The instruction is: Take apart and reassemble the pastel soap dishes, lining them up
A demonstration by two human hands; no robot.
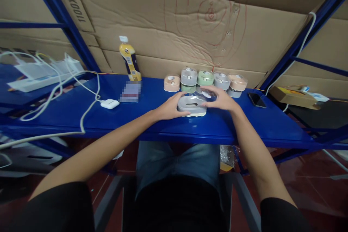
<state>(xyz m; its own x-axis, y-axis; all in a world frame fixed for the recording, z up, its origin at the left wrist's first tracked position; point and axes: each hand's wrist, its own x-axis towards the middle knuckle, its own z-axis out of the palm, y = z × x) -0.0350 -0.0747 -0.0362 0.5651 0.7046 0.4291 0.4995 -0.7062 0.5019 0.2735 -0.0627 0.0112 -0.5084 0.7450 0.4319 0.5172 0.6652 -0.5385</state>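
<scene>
A small grey rounded box [191, 106] with a pale base and a dark slot in its top sits near the front of the blue table. My left hand [172, 108] is curved around its left side, thumb and fingers gripping it. At the right end of the box is my right hand [223, 98], its thumb close to the rim. Between my right thumb and fingers there appears to be a clear lid [206, 94] with a round sticker, tilted and partly hidden. Just behind stand similar boxes, including a grey one [189, 77] and a green one [205, 78], some stacked.
Peach boxes [172, 83] are also in the row. On the left stand a yellow bottle [129, 59], a blurred-out packet [130, 91], a white earbud case [110, 103] and white cables [98, 87]. A phone [257, 100] lies to the right. Cardboard [141, 18] backs the table.
</scene>
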